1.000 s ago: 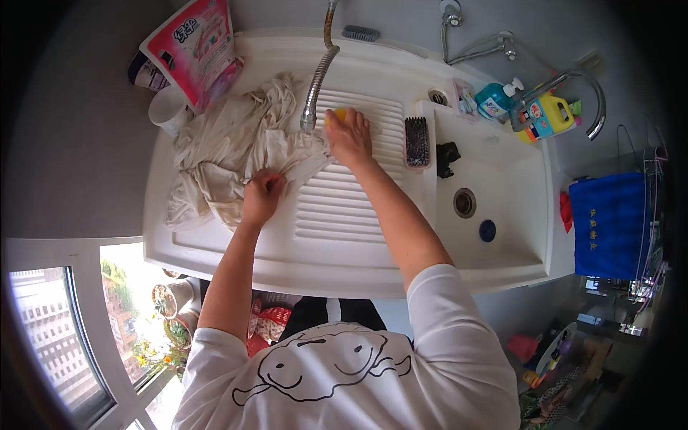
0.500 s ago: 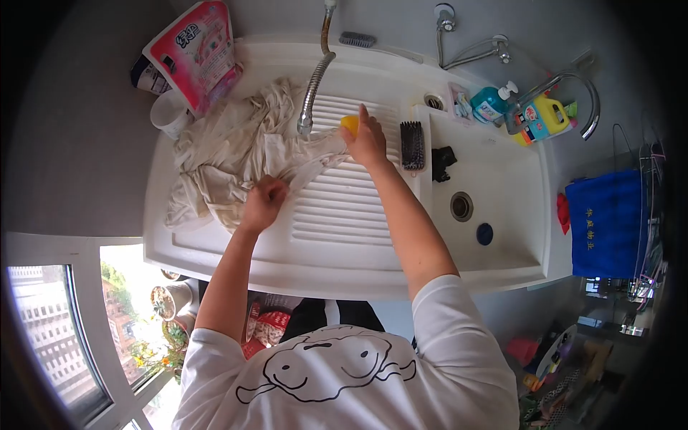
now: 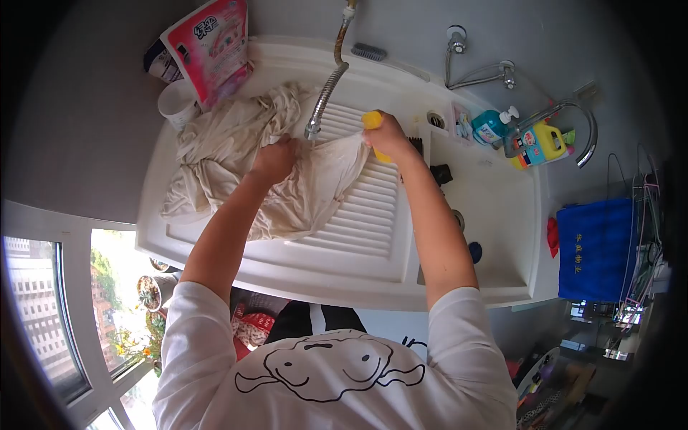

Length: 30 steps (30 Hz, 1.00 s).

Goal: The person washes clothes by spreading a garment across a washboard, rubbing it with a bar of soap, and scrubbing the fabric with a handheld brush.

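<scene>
A crumpled off-white cloth garment (image 3: 315, 190) lies over the ribbed washboard (image 3: 373, 215) of a white laundry sink. My left hand (image 3: 277, 159) is closed on the cloth near its middle. In my right hand (image 3: 391, 137) is a yellow bar of soap (image 3: 372, 120), its two ends showing past the fingers. The garment's right corner is drawn up to that same hand, and the fabric is stretched between both hands. Just above the cloth hangs a flexible metal hose (image 3: 326, 97). My right forearm partly covers a dark scrub brush (image 3: 416, 145).
A pink detergent bag (image 3: 211, 50) and a white cup (image 3: 178, 104) stand at the back left. On the right are the basin (image 3: 494, 208), a teal pump bottle (image 3: 490, 127), a yellow bottle (image 3: 539, 143) and a curved faucet (image 3: 590, 136). A grey brush (image 3: 369, 51) rests on the back ledge.
My left hand has moved up and right onto the cloth. The garment's right part is now spread across the washboard, pulled toward my right hand. More of the yellow soap shows.
</scene>
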Each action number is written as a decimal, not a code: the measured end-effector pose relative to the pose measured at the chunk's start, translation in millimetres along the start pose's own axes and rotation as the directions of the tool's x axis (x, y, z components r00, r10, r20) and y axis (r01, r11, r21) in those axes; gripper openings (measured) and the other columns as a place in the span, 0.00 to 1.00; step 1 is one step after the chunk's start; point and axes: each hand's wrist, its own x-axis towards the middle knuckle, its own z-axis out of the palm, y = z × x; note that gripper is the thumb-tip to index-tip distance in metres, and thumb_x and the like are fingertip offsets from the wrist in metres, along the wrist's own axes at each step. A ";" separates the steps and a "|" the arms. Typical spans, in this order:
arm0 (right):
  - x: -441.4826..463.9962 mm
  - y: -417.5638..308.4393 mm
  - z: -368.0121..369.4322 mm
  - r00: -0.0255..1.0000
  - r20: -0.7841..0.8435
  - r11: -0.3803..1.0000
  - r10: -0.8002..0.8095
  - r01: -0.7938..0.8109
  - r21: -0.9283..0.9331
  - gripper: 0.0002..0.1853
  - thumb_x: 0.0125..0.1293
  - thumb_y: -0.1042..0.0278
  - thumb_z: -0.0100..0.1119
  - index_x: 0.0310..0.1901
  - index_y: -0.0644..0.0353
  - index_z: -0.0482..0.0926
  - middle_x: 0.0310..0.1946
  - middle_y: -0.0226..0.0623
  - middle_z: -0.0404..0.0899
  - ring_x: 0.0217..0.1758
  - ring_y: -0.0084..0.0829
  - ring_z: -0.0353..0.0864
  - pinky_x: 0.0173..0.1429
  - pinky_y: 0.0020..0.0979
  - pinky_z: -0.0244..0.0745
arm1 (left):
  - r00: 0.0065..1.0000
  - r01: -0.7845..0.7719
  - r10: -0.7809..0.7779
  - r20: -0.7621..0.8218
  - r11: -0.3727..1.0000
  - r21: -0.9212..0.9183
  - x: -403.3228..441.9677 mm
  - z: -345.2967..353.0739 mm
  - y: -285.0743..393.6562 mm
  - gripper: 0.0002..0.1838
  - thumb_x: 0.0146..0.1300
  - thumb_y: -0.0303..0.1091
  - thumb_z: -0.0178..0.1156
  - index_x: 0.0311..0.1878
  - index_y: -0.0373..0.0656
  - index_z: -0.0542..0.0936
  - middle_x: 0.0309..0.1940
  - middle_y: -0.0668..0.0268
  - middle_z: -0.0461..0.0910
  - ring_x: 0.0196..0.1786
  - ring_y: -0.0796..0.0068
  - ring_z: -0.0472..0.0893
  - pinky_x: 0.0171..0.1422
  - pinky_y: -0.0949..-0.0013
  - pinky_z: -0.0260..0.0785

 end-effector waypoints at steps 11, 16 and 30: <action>-93.2 11.6 2.3 0.923 -0.385 0.944 0.004 -0.130 -0.302 0.19 0.54 0.62 0.56 0.44 0.64 0.68 0.36 0.48 0.74 0.41 0.46 0.74 0.43 0.39 0.69 | 0.984 -0.175 0.166 -0.060 0.964 -0.200 -75.5 -17.2 55.3 0.12 0.44 0.21 0.53 0.36 0.40 0.74 0.33 0.61 0.68 0.36 0.61 0.72 0.40 0.63 0.68; -105.7 -22.9 118.3 0.770 -0.238 0.768 -0.592 0.450 -0.455 0.23 0.56 0.49 0.51 0.47 0.57 0.69 0.40 0.42 0.67 0.44 0.39 0.67 0.47 0.39 0.62 | 0.996 -0.051 0.021 -0.092 0.942 -0.332 -104.9 -4.4 62.6 0.20 0.44 0.17 0.50 0.44 0.40 0.74 0.45 0.57 0.69 0.44 0.56 0.71 0.49 0.62 0.65; -60.1 26.5 87.2 0.849 -0.221 0.694 -0.480 0.214 -0.687 0.19 0.55 0.70 0.47 0.50 0.60 0.67 0.51 0.42 0.63 0.53 0.40 0.63 0.52 0.40 0.59 | 0.995 -0.052 0.017 -0.103 0.934 -0.354 -112.6 -6.5 61.6 0.20 0.47 0.17 0.48 0.46 0.40 0.73 0.45 0.55 0.69 0.46 0.55 0.70 0.50 0.61 0.64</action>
